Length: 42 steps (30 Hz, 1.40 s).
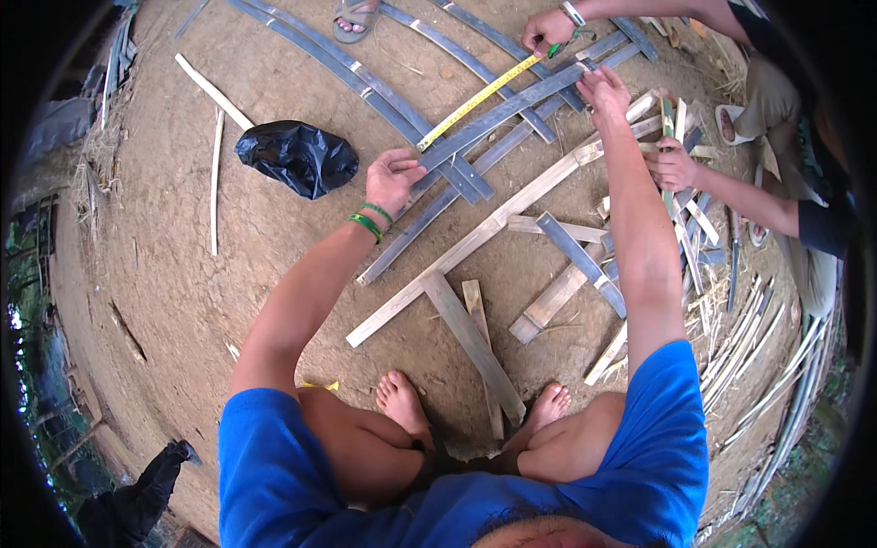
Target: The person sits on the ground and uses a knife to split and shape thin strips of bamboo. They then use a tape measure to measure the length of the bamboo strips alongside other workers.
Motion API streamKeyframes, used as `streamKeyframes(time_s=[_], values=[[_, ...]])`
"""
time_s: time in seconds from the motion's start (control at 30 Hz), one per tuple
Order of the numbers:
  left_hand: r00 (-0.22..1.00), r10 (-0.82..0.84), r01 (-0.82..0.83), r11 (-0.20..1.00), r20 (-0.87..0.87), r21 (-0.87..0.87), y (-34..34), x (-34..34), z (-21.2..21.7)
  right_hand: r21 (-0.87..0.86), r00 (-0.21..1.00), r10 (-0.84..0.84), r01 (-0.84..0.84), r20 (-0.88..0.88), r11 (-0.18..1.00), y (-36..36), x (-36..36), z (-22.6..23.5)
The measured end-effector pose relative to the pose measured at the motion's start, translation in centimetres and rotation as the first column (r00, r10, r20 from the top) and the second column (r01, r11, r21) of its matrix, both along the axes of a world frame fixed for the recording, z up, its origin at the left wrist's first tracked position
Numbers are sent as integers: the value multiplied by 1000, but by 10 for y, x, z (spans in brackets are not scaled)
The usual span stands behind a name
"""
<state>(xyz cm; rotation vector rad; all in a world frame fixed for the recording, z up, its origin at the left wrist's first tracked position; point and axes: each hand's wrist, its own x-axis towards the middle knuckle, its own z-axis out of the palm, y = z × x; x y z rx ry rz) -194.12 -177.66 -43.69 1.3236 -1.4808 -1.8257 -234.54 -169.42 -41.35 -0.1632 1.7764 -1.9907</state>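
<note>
Item: long, flat, dark-grey bamboo slat, at one o'clock, slanting over similar slats on the bare brown soil.
Left hand, eleven o'clock: fingers closed around the slat's near end.
Right hand, between one and two: fingers gripping its far end.
Yellow ribbon-like tape measure, twelve o'clock: stretched alongside, co-worker's hand at its upper end.
Crumpled black plastic bag: ten o'clock.
</note>
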Motion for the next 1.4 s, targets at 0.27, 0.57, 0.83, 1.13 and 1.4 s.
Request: streamKeyframes(time_s=[0.27,0.57,0.83,1.13,1.4], values=[[993,113,-111,991,18,-79,3,-19,-10,133,984,138,-122,-113,984,-18,-11,-4],[993,114,-113,993,-12,26,11,-24,-3,405,879,238,-56,-414,912,-13,5,-14],[990,137,-135,990,-31,38,10,-21,-2,768,113,776,-116,-620,630,3,81,8],[984,173,-171,985,-53,38,10,-27,-7,765,5,786,-222,-619,604,-13,50,2],[987,163,-162,987,-19,12,12,-26,-7,811,41,840,-240,-541,534,-23,47,8]])
